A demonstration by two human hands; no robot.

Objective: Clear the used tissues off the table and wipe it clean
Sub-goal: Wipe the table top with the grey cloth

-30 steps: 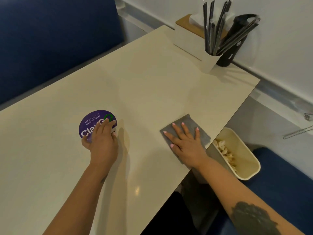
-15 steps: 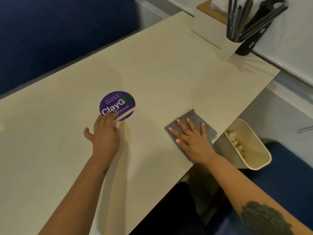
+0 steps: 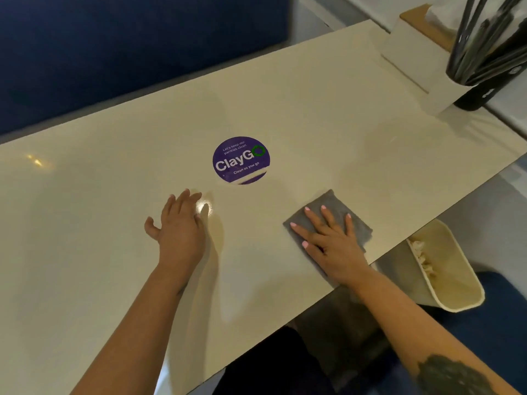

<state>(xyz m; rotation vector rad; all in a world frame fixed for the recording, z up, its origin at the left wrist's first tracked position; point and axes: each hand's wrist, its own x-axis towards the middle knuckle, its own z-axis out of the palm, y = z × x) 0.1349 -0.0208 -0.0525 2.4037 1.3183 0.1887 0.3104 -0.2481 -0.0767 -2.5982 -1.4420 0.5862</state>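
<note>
Wiping in progress, near table (image 3: 328, 115) edge.
Right hand (image 3: 333, 240) flat, pressing grey cloth (image 3: 330, 205) right of purple sticker (image 3: 241, 160); left hand (image 3: 179, 226) flat, empty, just below sticker.

**Bench, cloth and tissues: items as found**

Bench (image 3: 285, 95): long, cream-coloured, smooth top with light glare.

Cloth (image 3: 339, 212): grey, folded to a flat rectangle, lying on the bench close to its right edge, partly covered by a flat hand.

Used tissues (image 3: 422, 256): crumpled, white, lying inside a cream bin (image 3: 456, 283) that is tilted and stands off the bench, just beside its right edge.
</note>
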